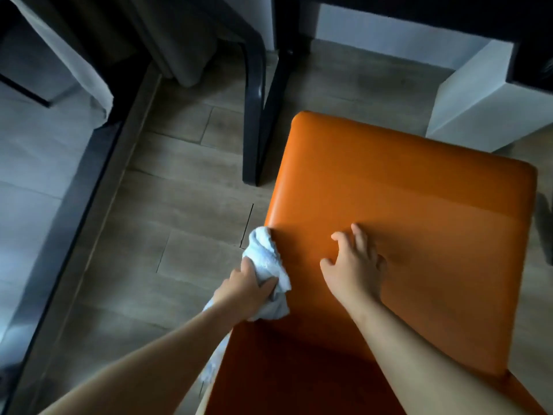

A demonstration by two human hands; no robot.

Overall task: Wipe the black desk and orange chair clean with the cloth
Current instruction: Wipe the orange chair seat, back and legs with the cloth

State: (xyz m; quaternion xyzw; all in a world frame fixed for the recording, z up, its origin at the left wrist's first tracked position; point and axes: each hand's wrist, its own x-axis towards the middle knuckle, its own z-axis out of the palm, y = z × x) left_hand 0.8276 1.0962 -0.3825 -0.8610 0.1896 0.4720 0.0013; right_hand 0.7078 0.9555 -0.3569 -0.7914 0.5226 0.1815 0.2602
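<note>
The orange chair (404,190) fills the right half of the view, seen from above, its smooth seat tilted toward the upper left. My left hand (245,290) grips a bunched white cloth (264,256) and holds it against the seat's left edge. My right hand (351,260) rests on the seat's middle with its fingers spread. Only the dark underside and the black legs (254,121) of the black desk show, at the top.
Wooden plank floor (179,205) lies left of the chair. A grey curtain (179,40) hangs at the top left beside a dark window frame (74,205). A white block (484,103) stands at the upper right, close to the chair's far corner.
</note>
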